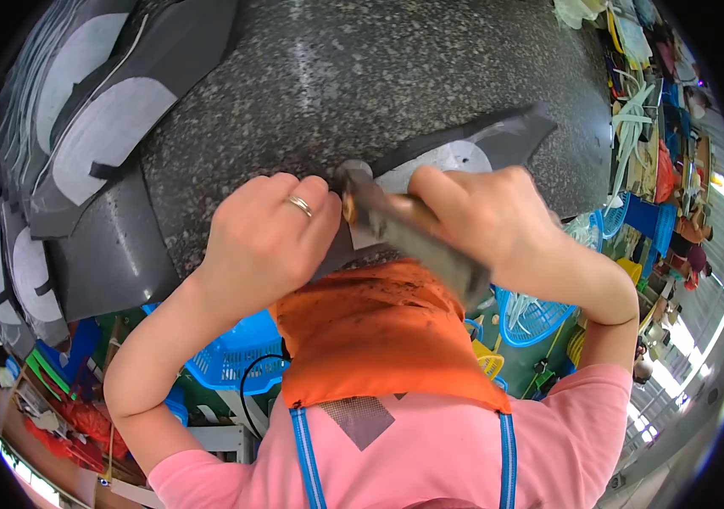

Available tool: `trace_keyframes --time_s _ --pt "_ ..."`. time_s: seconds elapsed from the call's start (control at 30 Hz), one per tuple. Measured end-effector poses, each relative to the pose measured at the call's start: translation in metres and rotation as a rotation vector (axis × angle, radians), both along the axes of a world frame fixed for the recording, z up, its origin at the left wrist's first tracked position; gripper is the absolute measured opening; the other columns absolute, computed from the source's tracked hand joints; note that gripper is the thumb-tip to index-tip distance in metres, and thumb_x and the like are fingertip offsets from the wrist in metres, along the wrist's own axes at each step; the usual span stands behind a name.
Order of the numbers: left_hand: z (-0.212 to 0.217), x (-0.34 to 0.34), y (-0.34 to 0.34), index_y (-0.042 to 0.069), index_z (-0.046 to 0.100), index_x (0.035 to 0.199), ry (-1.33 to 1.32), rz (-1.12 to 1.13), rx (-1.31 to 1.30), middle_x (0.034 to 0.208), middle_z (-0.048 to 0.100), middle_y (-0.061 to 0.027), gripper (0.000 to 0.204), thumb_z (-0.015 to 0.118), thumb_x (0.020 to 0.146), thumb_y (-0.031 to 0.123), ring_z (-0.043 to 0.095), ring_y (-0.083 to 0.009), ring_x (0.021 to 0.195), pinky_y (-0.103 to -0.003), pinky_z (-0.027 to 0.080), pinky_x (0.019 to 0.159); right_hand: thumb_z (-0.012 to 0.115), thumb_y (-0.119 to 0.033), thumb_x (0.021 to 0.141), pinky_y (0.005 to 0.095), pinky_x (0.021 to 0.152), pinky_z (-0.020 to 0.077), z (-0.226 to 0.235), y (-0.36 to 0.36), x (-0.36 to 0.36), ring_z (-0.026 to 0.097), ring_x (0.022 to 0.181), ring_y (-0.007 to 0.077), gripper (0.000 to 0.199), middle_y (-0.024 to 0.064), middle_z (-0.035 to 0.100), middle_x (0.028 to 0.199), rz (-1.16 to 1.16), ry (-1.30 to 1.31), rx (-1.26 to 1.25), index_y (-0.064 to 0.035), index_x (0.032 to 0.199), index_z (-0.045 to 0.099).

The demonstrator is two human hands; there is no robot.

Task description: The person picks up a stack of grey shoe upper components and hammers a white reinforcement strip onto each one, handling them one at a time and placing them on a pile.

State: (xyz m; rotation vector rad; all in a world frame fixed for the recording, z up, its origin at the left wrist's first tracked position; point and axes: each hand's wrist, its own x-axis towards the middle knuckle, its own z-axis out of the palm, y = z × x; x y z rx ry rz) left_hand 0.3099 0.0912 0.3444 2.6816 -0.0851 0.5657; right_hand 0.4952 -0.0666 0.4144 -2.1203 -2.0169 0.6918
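A hammer (413, 233), its head smeared by motion, is in my right hand (498, 216), whose fingers wrap its short wooden handle. Under it lies a black sheet piece (519, 131) with a pale grey patch (451, 157), along the near edge of the dark stone slab (320, 93). My left hand (269, 225), with a ring on one finger, is closed at the left end of this piece, beside the hammer head. Its fingertips are hidden, but they seem to grip the sheet's edge.
Similar black pieces with grey patches are stacked (112, 140) at the left, and others hang over the slab's left edge. Blue plastic baskets (231, 352) stand below the slab. An orange apron (387, 339) covers my lap. People and cluttered benches are at the far right.
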Motion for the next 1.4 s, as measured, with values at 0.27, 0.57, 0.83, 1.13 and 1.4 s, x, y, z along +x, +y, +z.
trace_keyframes --time_s 0.27,0.57,0.83,1.13,1.4 --pt "0.0 -0.03 0.014 0.004 0.064 0.085 0.026 0.09 -0.176 0.083 0.058 -0.0053 0.021 0.064 0.064 0.006 0.059 -0.0211 0.071 -0.033 0.048 0.057 0.057 -0.03 0.091 0.0393 0.043 0.0468 0.001 0.022 -0.013 0.062 0.053 0.0246 0.019 0.0068 0.055 0.066 0.063 0.014 -0.058 -0.0145 0.102 0.057" --pt "0.006 -0.054 0.004 0.007 0.068 0.085 0.132 0.377 -0.305 0.084 0.059 -0.0037 0.023 0.079 0.065 0.005 0.059 -0.0247 0.077 -0.036 0.049 0.065 0.059 -0.036 0.092 0.0399 0.041 0.0458 -0.014 0.026 -0.026 0.058 0.046 0.03 0.033 0.0093 0.055 0.052 0.056 0.049 0.119 -0.0065 0.079 0.05" --pt "-0.005 -0.059 -0.016 0.0 0.069 0.092 -0.045 0.305 0.017 0.09 0.061 -0.009 0.028 0.076 0.065 0.003 0.061 -0.0268 0.083 -0.035 0.052 0.07 0.061 -0.029 0.089 0.0424 0.046 0.0459 -0.002 0.041 -0.032 0.06 0.053 0.0326 0.027 0.01 0.056 0.058 0.089 0.053 -0.018 -0.0068 0.082 0.049" --pt "0.033 -0.016 -0.045 0.008 0.055 0.129 0.213 0.31 -0.137 0.118 0.052 -0.0172 0.078 0.086 0.057 0.018 0.052 -0.0369 0.111 -0.051 0.042 0.099 0.07 -0.013 0.088 0.032 0.054 0.0476 0.008 0.005 0.002 0.063 0.06 0.0257 0.017 0.0089 0.062 0.072 -0.379 0.453 0.342 -0.0052 0.1 0.06" --pt "0.034 0.12 0.034 0.025 0.059 0.127 -0.441 0.391 0.399 0.137 0.048 -0.0095 0.063 0.077 0.068 0.016 0.045 -0.0347 0.127 -0.053 0.033 0.106 0.073 -0.008 0.083 0.0254 0.063 0.0495 -0.003 -0.049 0.011 0.061 0.066 0.0112 0.02 0.0047 0.066 0.078 -0.735 0.508 0.741 0.0012 0.099 0.066"
